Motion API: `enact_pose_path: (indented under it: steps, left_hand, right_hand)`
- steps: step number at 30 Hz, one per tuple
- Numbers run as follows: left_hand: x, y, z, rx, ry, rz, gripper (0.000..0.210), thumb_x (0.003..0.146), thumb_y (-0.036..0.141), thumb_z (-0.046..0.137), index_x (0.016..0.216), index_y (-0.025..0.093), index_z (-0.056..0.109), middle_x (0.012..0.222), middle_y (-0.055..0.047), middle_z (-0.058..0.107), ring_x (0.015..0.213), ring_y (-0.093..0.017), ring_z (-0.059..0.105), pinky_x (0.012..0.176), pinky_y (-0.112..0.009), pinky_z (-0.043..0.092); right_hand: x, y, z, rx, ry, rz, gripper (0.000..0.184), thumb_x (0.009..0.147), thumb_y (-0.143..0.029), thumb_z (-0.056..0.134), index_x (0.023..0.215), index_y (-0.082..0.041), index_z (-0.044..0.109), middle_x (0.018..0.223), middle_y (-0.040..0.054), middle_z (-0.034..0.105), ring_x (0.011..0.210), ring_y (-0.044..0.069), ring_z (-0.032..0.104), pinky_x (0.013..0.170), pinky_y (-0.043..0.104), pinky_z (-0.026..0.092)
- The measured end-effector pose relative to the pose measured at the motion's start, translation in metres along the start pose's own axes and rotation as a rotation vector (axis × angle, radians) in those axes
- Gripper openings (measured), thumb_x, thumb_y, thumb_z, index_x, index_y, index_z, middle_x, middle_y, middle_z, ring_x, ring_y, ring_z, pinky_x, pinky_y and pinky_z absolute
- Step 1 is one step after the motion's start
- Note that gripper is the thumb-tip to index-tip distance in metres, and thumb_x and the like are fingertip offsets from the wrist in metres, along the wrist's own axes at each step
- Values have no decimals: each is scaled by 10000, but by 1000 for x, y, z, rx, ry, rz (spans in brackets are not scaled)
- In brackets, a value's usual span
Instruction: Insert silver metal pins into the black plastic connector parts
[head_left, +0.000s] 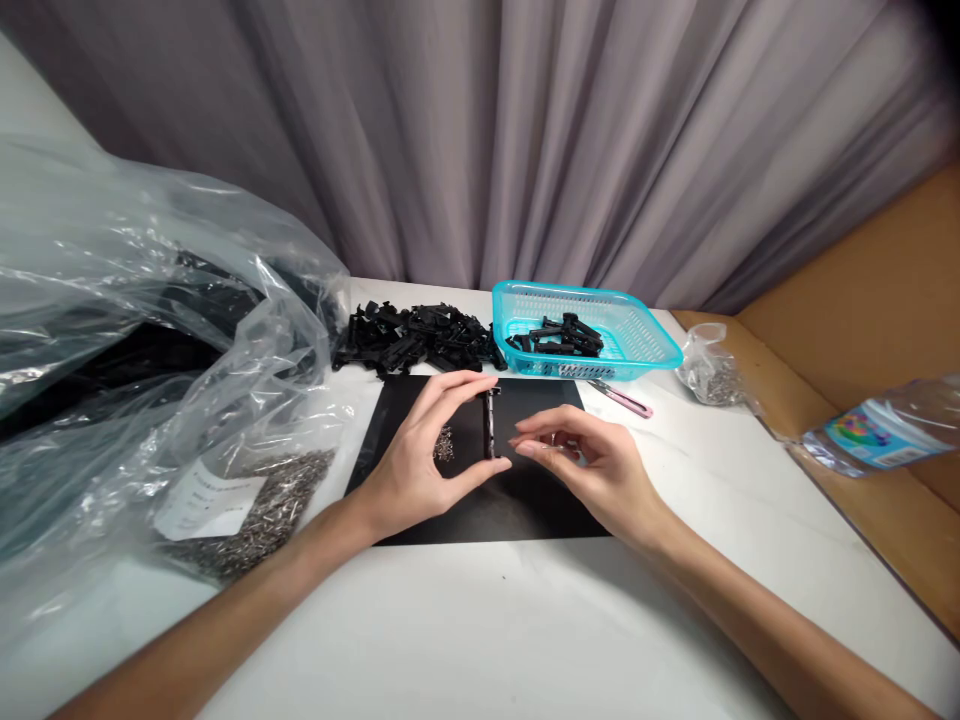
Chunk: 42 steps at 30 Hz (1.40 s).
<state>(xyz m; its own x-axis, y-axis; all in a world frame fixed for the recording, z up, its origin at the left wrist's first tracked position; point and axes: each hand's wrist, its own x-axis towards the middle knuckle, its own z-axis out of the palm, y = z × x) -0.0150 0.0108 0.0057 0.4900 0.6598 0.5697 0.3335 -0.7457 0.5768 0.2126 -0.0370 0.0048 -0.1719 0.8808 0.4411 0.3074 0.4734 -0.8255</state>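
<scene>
My left hand [420, 455] grips a narrow black plastic part [490, 425] by its two ends, thumb at the near end and fingers at the far end. The part stands lengthwise away from me over a black mat [480, 510]. Just to its right, my right hand [585, 455] is closed in a pinch, thumb against fingers, apart from the part. Whatever sits in that pinch is too small to make out. A small heap of metal pins [445, 444] lies on the mat, partly hidden behind my left hand.
Behind the mat are a pile of black plastic parts [420, 338] and a blue basket [645, 345] holding more. A pink cutter [626, 400] lies beside the basket. Bags of metal pins [277, 500] flank both sides. At right, a plastic bottle [885, 425] lies by cardboard [862, 290].
</scene>
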Motion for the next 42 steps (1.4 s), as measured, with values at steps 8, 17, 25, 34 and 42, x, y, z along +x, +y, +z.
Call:
enact_pose_path:
  steps: [8,17,25,34,42]
  left_hand:
    - [-3,-6,5,-20,-18,37,670,823,336,826,1415,312,514,1418,-98,550,1375,-292,531,1183,-485,498]
    - [-2,-7,2,77,14,164,617,830,193,796,1372,230,503,1410,-120,600,1346,-279,568,1172,-487,484]
    - [-4,-5,1,89,10,195,662,822,139,777,1411,223,487,1377,-108,626,1319,-258,593,1159,-455,509]
    - [-3,-4,-1,115,-19,182,639,839,177,772,1409,220,487,1369,-105,631,1305,-250,604,1155,-435,510]
    - [-2,-3,-1,133,-26,214,638,831,147,767,1407,208,499,1362,-102,642,1301,-241,607,1145,-421,512]
  right_hand:
    - [0,2,2,-209,-46,-252,188,1048,-173,519,1024,-229,697,981,59,707,914,195,634,802,364,559]
    - [-1,1,4,-165,-105,-230,149,1028,-155,570,1041,-215,705,1007,71,711,933,198,634,832,363,527]
    - [-4,-1,7,-189,-46,-282,158,978,-115,646,1068,-217,726,956,45,731,798,161,623,702,317,512]
    - [-7,-6,9,-195,-28,-238,284,957,-163,708,1215,-247,625,931,0,784,730,161,576,643,291,506]
    - [-7,2,5,-195,-156,-249,321,1020,-159,611,1318,-255,539,987,1,772,822,154,660,745,302,558]
